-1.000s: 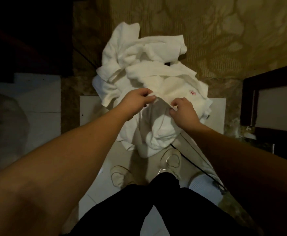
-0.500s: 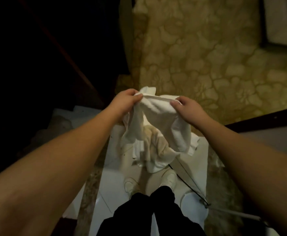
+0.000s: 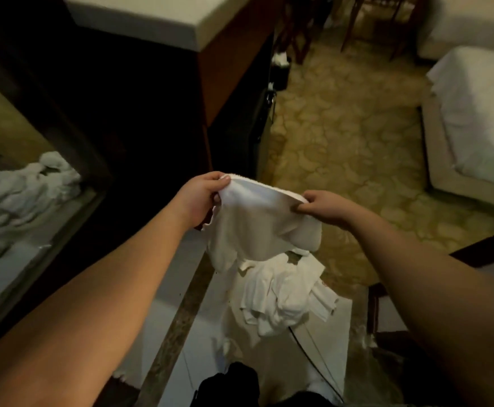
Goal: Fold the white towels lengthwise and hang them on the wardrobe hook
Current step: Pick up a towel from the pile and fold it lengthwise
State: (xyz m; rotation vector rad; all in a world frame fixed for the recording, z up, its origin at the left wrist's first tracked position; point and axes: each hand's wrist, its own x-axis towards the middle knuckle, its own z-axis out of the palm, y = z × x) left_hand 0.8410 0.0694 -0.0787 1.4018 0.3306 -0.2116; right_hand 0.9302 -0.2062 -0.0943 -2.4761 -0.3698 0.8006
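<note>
A white towel (image 3: 254, 221) hangs in the air in front of me, held by its top edge. My left hand (image 3: 200, 195) grips the left end of that edge, and my right hand (image 3: 325, 207) pinches the right end. The cloth sags between them and drapes down. Below it, a crumpled pile of white towels (image 3: 286, 298) lies on the pale floor by my feet. No wardrobe hook shows in the head view.
A dark wooden cabinet with a pale top (image 3: 157, 22) stands ahead on the left. A mirror (image 3: 19, 201) at far left reflects the towel pile. A white bed (image 3: 480, 113) is at right, chair legs (image 3: 369, 24) beyond. A black cable (image 3: 310, 353) crosses the floor.
Both hands have lifted one towel up off the pile and spread its top edge apart. The view has tilted up, showing the room ahead.
</note>
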